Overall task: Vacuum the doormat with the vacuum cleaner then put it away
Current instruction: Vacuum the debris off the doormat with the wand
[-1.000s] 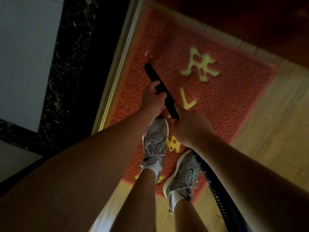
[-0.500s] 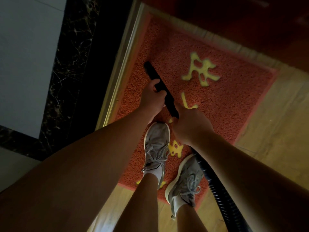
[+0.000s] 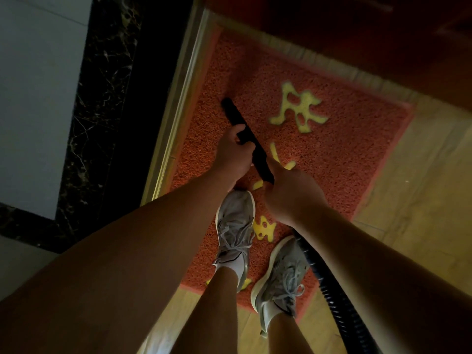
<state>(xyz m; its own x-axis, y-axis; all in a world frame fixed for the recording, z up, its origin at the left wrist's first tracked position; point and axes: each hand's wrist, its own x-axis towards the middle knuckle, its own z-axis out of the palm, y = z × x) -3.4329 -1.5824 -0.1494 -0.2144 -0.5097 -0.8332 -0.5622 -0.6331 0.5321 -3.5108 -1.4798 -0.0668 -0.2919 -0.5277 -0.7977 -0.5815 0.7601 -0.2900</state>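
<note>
A red doormat [image 3: 344,149] with yellow characters lies on the wooden floor beside a door threshold. A black vacuum nozzle [image 3: 235,114] slants across the mat, its tip near the mat's left edge. My left hand [image 3: 233,155] grips the nozzle around its middle. My right hand [image 3: 291,195] grips its rear end, where the ribbed black hose [image 3: 327,295] runs back under my right forearm. Both my feet in grey sneakers [image 3: 236,226] stand on the near part of the mat. The vacuum cleaner's body is out of view.
A pale metal threshold strip [image 3: 178,103] borders the mat on the left, with dark marble [image 3: 102,98] and a light floor beyond. A dark red door or wall [image 3: 357,29] stands at the top. Wooden flooring [image 3: 429,180] spreads to the right.
The nozzle tip has slid slightly toward me along the mat's left side. Both hands keep their grip, and my feet stay put.
</note>
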